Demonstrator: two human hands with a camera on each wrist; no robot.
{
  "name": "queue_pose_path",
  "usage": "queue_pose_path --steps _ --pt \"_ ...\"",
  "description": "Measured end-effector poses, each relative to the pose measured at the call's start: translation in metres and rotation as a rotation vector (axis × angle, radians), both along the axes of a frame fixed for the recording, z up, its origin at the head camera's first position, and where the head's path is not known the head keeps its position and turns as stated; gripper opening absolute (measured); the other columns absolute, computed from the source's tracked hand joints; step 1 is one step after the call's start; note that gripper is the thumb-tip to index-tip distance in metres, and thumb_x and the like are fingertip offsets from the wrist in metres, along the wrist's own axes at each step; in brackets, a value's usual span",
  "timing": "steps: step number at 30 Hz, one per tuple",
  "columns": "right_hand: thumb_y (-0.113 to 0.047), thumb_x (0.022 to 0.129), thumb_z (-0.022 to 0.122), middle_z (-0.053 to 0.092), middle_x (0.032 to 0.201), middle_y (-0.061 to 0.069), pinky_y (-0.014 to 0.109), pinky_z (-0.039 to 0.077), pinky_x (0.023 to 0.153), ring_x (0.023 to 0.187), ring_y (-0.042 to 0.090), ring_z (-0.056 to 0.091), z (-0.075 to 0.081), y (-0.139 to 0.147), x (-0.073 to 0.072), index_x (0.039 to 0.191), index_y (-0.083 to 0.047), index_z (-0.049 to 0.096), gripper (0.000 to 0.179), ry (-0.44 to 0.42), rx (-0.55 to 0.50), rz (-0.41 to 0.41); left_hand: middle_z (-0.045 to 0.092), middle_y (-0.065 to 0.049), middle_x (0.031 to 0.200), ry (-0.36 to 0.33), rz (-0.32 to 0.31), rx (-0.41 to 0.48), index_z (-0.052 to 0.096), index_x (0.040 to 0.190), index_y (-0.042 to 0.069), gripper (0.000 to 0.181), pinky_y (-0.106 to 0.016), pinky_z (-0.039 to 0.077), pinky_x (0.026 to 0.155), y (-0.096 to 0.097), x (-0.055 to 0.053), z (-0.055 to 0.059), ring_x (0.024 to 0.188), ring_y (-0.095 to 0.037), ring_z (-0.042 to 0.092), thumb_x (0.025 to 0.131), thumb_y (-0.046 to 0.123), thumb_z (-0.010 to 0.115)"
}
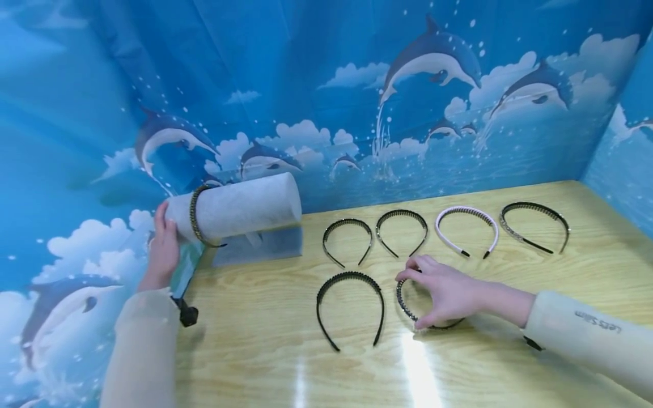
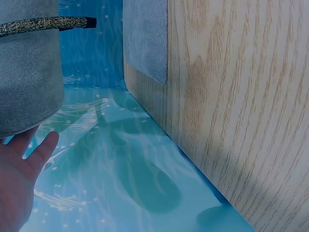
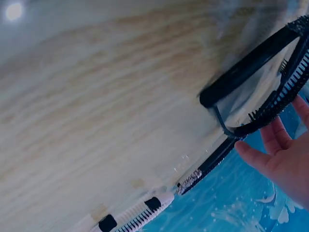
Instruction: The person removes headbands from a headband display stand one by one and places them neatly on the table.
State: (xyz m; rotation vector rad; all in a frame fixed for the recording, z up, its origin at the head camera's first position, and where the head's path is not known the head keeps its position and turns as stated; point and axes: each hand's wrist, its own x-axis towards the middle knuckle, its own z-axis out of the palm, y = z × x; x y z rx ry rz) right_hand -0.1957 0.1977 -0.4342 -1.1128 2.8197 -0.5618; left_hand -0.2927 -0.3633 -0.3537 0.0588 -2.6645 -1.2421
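My left hand (image 1: 165, 246) rests against the left end of a grey plush cylinder (image 1: 245, 207), its fingers fairly straight in the left wrist view. A dark, gold-flecked headband (image 1: 194, 212) is looped around that cylinder near my fingers. On the table at right, my right hand (image 1: 446, 289) grips a black, beaded headband (image 1: 405, 303), with thumb and fingers spread along its arch. Part of this headband is hidden under the hand in the head view. In the right wrist view, the same headband (image 3: 277, 108) shows comb-like teeth on its inner side.
A plain black headband (image 1: 349, 276) lies left of my right hand. Behind are two dark headbands (image 1: 348, 221) (image 1: 402, 213), a lilac one (image 1: 464, 209) and a black one with a glittery side (image 1: 533, 205). The cylinder's flat grey base (image 1: 280, 243) stands at the table's back left.
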Motion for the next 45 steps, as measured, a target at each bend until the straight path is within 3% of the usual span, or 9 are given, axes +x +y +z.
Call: queue_pose_path --steps 7,14,18,26,34,39,45 --pt "-0.070 0.062 0.076 0.043 0.127 0.004 0.048 0.044 0.093 0.115 0.024 0.044 -0.009 -0.003 0.003 0.135 -0.017 0.051 0.093 0.017 0.059 0.015 0.005 -0.016 0.161 -0.022 0.012 0.000 -0.009 0.151 0.048 0.054 -0.071 0.006 0.106 0.002 0.002 0.000 0.142 -0.047 0.006 0.101 0.058 0.010" --pt "-0.077 0.063 0.069 0.043 0.134 0.011 0.055 0.042 0.095 0.119 0.032 0.046 -0.005 0.000 -0.001 0.138 -0.013 0.051 0.100 0.051 0.041 0.012 0.005 -0.016 0.161 -0.006 0.010 -0.015 -0.009 0.151 0.047 0.055 -0.071 0.006 0.106 0.002 0.001 -0.001 0.142 -0.047 0.006 0.101 0.057 0.010" --pt "-0.069 0.067 0.073 0.046 0.134 0.011 0.055 0.043 0.094 0.118 0.033 0.048 0.001 0.002 -0.010 0.132 -0.012 0.056 0.088 0.047 -0.015 -0.004 0.006 -0.016 0.161 0.003 0.014 -0.018 -0.009 0.151 0.047 0.055 -0.071 0.007 0.106 0.002 0.001 -0.001 0.142 -0.048 0.007 0.101 0.057 0.010" --pt "-0.038 0.083 0.076 0.057 0.113 -0.001 0.043 0.051 0.086 0.102 0.022 0.059 0.004 0.005 -0.038 0.111 -0.014 0.067 0.038 0.022 -0.098 0.062 0.007 -0.017 0.160 0.017 0.012 -0.026 -0.008 0.152 0.046 0.054 -0.071 0.008 0.106 0.003 0.001 0.000 0.142 -0.048 0.008 0.101 0.056 0.009" --pt "-0.019 0.086 0.074 0.061 0.100 -0.006 0.037 0.051 0.083 0.092 0.014 0.059 0.001 0.001 -0.055 0.104 -0.013 0.071 0.019 -0.078 -0.088 0.118 0.004 -0.017 0.161 0.003 0.014 -0.027 -0.009 0.152 0.046 0.055 -0.071 0.006 0.106 0.001 0.001 -0.002 0.142 -0.048 0.006 0.101 0.057 0.009" --pt "-0.013 0.085 0.074 0.060 0.089 -0.013 0.030 0.051 0.074 0.080 0.004 0.057 -0.002 -0.001 -0.058 0.092 -0.018 0.073 0.009 -0.087 -0.086 0.139 0.007 -0.019 0.160 0.001 0.016 -0.026 -0.008 0.152 0.045 0.055 -0.071 0.008 0.106 0.001 0.002 -0.002 0.140 -0.050 0.009 0.101 0.056 0.010" --pt "-0.014 0.083 0.076 0.057 0.080 -0.017 0.027 0.049 0.068 0.073 0.000 0.054 -0.002 0.005 -0.059 0.087 -0.020 0.072 0.008 -0.075 -0.075 0.095 0.013 -0.023 0.158 0.038 0.001 -0.025 -0.005 0.153 0.042 0.055 -0.071 0.012 0.106 0.001 0.002 -0.001 0.137 -0.054 0.016 0.103 0.054 0.011"
